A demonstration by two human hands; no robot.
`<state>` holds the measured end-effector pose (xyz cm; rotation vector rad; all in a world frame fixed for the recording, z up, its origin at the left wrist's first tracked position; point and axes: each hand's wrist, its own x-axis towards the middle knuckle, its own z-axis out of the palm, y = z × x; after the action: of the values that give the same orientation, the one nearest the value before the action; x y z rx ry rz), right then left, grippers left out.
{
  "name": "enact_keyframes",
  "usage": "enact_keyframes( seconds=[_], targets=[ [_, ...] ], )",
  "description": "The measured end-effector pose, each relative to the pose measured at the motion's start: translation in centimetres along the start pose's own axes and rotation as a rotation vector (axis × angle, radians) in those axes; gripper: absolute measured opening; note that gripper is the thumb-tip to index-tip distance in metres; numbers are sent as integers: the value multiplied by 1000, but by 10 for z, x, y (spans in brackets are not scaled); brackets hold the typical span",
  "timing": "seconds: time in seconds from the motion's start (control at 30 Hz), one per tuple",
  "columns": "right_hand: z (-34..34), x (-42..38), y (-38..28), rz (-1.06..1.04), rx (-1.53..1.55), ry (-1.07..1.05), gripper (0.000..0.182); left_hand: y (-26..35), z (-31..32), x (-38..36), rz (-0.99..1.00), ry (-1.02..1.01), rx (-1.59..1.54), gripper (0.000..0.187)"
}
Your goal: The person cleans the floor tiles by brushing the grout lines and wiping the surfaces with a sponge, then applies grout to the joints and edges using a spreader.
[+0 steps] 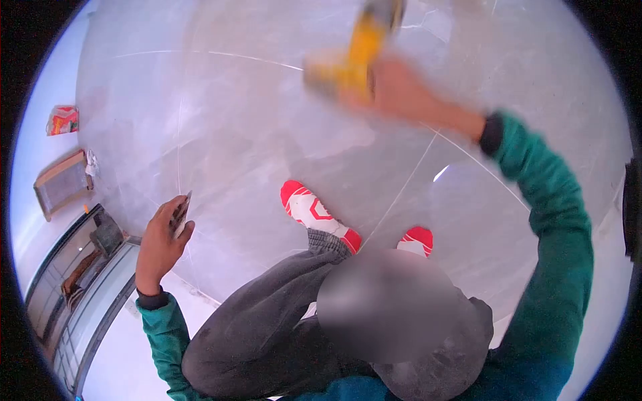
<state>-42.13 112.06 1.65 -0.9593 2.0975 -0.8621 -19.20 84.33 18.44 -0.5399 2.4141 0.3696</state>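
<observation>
My right hand [391, 87] is wrapped round the grip of a yellow and grey cordless drill [364, 50], out over the floor at the top of the view. Both are smeared by motion, and the drill's tip is cut off by the upper edge. On the left, my left hand [162, 239] pinches a small, thin, partly shiny piece [179, 217] between fingers and thumb. Fingers cover much of that piece, so its kind cannot be made out. It stands apart from the drill.
Grey tiled floor [227, 127] spreads ahead of my socked feet [314, 207]. At the left are a glass-sided case [87, 267] with things inside, an open cardboard box [61, 184] and a red packet [63, 120]. A blurred round patch covers part of my lap.
</observation>
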Motion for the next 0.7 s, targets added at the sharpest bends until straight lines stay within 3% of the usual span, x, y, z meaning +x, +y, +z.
enact_keyframes(
  seconds=[0.07, 0.1, 0.13, 0.23, 0.33, 0.37, 0.43, 0.47, 0.5, 0.57, 0.63, 0.7],
  targets=[
    [66, -65, 4, -175, 107, -231, 16, 4, -1, 0, 3, -9, 5, 40],
    [63, -61, 14, -175, 102, -225, 16, 4, -3, 1, 16, 4, 11, 40],
    [60, -51, 29, -404, 9, 12, 23, 4, -4, 1, 26, 9, 20, 40],
    [-2, 5, 85, -192, -222, 148, 23, 6, -3, 4, 21, -32, 26, 40],
    [-104, 59, 63, -449, -532, 703, 38, 15, -13, 7, 86, 17, 82, 40],
    [-95, 54, 50, -446, -543, 706, 38, 18, -16, 4, 87, 38, 74, 40],
    [-54, 12, 27, -451, -197, 710, 22, 26, -18, 7, 106, 77, 47, 40],
    [-34, -34, 0, -157, -151, 413, 27, 31, -16, 9, 130, 76, 35, 40],
    [22, -58, 29, -297, -89, 361, 32, 33, -16, 8, 111, 73, 82, 40],
    [72, -142, 25, -54, 355, 17, 33, 33, -14, 6, 14, 31, 46, 40],
    [79, -182, 57, -226, -110, -300, 37, 25, -13, 3, -5, 5, 68, 40],
    [39, -156, 116, -277, -253, -49, 34, 25, -12, 8, -11, -25, 113, 40]
  ],
)
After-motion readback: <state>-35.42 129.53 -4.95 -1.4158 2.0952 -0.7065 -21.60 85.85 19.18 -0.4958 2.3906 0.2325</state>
